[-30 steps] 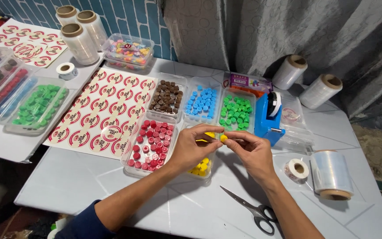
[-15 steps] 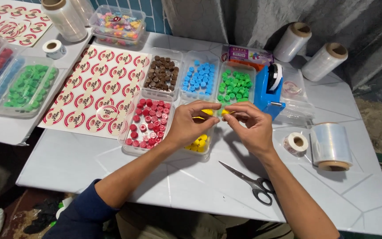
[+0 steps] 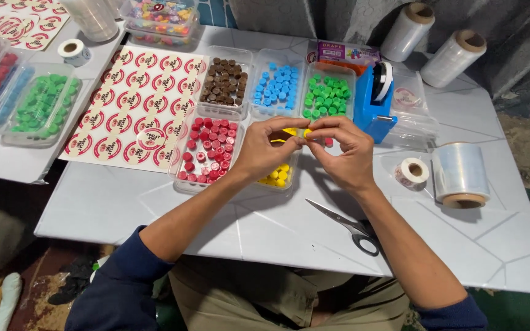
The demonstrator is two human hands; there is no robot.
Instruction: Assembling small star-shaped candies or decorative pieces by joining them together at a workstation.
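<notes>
My left hand (image 3: 267, 148) and my right hand (image 3: 343, 150) meet fingertip to fingertip over a clear tray of yellow round pieces (image 3: 275, 176). Both pinch a short stack of small round pieces (image 3: 307, 132), yellow with a red one at its right end. Left of my hands a clear tray of red pieces (image 3: 208, 150) rests on the white table (image 3: 265, 227). Behind my hands stand trays of brown pieces (image 3: 222, 79), blue pieces (image 3: 277, 87) and green pieces (image 3: 327, 95).
A blue tape dispenser (image 3: 376, 98) stands right of the green tray. Black-handled scissors (image 3: 345, 225) lie near the front edge. A small tape roll (image 3: 411, 172) and a clear film roll (image 3: 460, 176) sit at the right. A sticker sheet (image 3: 133, 104) lies at the left.
The camera has tilted down and closer. My hands stay together over the yellow tray, still working the small stack between the fingertips.
</notes>
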